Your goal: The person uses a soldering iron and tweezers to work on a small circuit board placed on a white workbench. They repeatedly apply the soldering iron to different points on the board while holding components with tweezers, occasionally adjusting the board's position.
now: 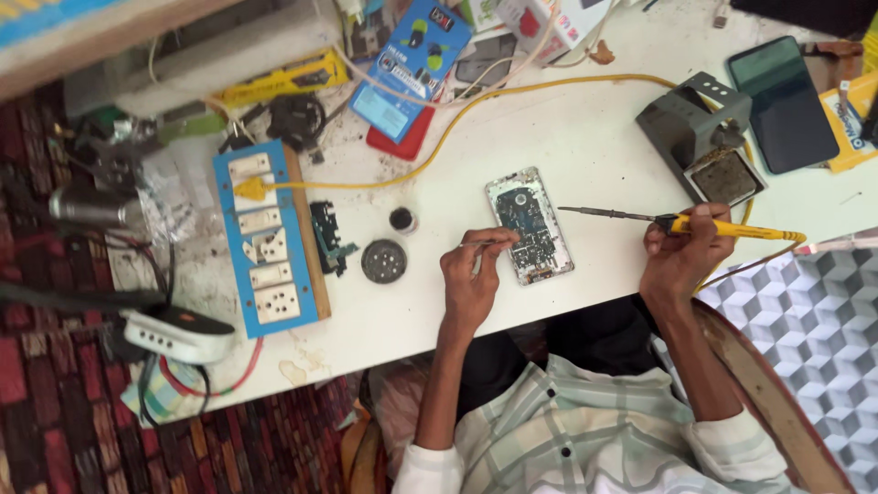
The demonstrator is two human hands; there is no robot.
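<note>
Head view: an opened phone [530, 225], its back cover off and its circuit board exposed, is seen lying flat near the front edge of the white table [585, 137], about midway along it. The left hand [471, 279] is placed just beside the phone's left side; its fingers are pinched around thin metal tweezers [494, 242], whose tips are laid on the board. The right hand [681, 252] is held to the right of the phone, apart from it, with the fingers clenched around the yellow handle of a soldering iron [677, 221]; the iron's dark tip is pointed left toward the phone but is kept short of it. A yellow cable [476, 101] is run from the iron across the table to a blue socket board [265, 238] at the left edge. A grey iron stand [700, 137] is set toward the right rear, and a small round tin [383, 261] is found left of the phone.
</note>
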